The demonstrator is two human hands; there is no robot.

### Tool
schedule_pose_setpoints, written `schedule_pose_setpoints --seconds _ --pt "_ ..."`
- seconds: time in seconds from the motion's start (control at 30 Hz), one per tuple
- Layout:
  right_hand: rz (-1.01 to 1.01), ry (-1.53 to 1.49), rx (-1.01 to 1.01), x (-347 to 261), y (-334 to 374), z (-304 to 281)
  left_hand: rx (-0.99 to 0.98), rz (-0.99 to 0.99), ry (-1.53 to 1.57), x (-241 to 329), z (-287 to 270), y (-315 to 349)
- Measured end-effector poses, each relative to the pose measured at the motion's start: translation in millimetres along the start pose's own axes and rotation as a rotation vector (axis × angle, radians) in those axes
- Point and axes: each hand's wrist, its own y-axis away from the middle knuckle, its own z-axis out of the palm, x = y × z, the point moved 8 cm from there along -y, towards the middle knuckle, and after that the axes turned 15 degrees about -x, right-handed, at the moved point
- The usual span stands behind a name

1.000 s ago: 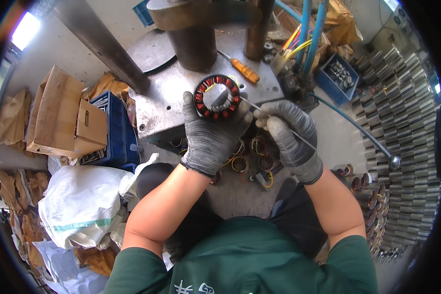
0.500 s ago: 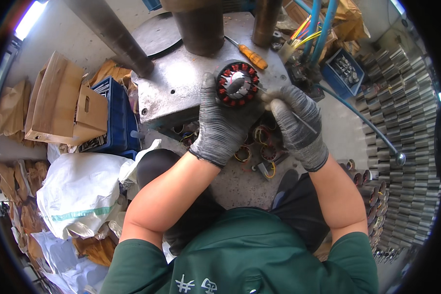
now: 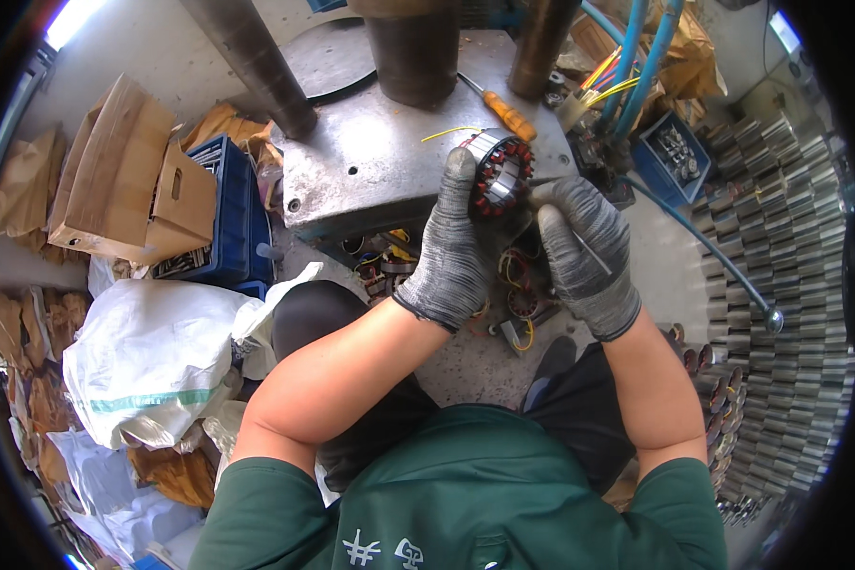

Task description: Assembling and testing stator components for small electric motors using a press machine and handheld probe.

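Note:
My left hand (image 3: 449, 256), in a grey knit glove, is closed around a motor stator (image 3: 487, 142), a ring with a steel outer wall and red windings inside. The stator is tilted, its open face turned to the right, and a yellow lead (image 3: 449, 133) sticks out to its left. Just right of it, my gloved right hand (image 3: 598, 285) is closed on a thin metal rod (image 3: 594, 254), whose back end lies across the palm. Its tip is hard to make out near the stator.
Behind the stator stands a steel press table (image 3: 351, 204) with thick columns (image 3: 413, 66). A wooden-handled tool (image 3: 508, 116) lies on it. Wired stators (image 3: 522, 302) sit below. Blue crate (image 3: 228, 209), cardboard box (image 3: 114, 180) and white sack (image 3: 161, 351) are left; stacked steel cores (image 3: 779, 313) right.
The stator has turned from facing me to facing right, showing its outer wall and yellow lead. The rod's tip end no longer shows clearly at the windings. The whole view has shifted slightly.

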Motion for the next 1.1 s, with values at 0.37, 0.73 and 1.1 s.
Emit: schedule_pose_setpoints --seconds 0.37,0.73,1.1 --pt "0.221 -0.632 0.03 47 19 18 -0.029 -0.08 -0.07 4 8 4" --pt "0.091 -0.199 -0.078 21 10 5 0.044 -0.141 -0.085 -4 -13 0" --pt "-0.021 -0.247 -0.045 -7 15 -10 0.11 -0.07 0.104 11 -20 -11"
